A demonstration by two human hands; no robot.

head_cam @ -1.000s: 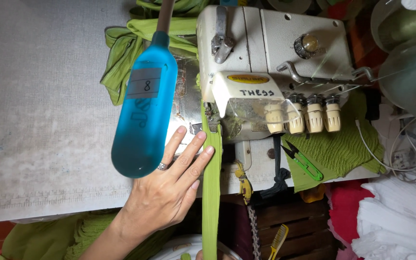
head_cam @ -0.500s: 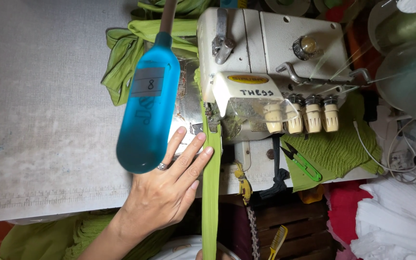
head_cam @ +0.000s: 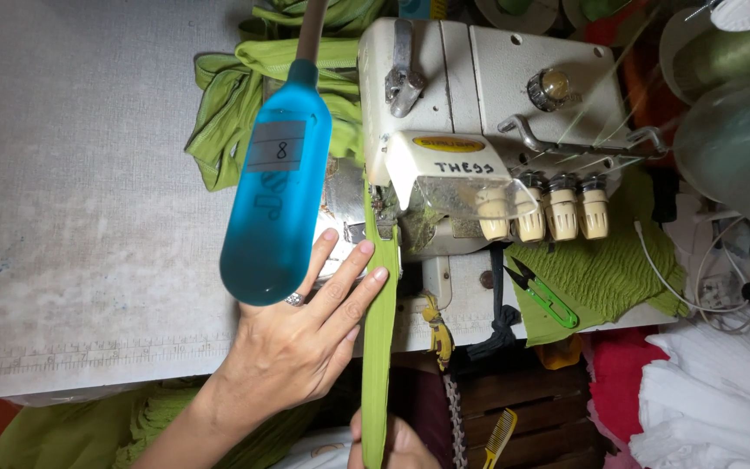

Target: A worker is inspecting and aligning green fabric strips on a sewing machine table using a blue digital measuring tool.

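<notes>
Head view: long green folded cloth strip, soft, light and floppy, running up the counter edge into the white sewing machine. Left hand pressing flat fingers beside it, grip released. Right hand pinching the strip's lower end; best holding flat, near the needle.

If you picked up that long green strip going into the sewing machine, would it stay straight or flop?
The green strip would probably flop: it looks like thin fabric, kept straight only between the left hand and right hand. Likely very light, and not slippery, since its surface looks matte.
</notes>
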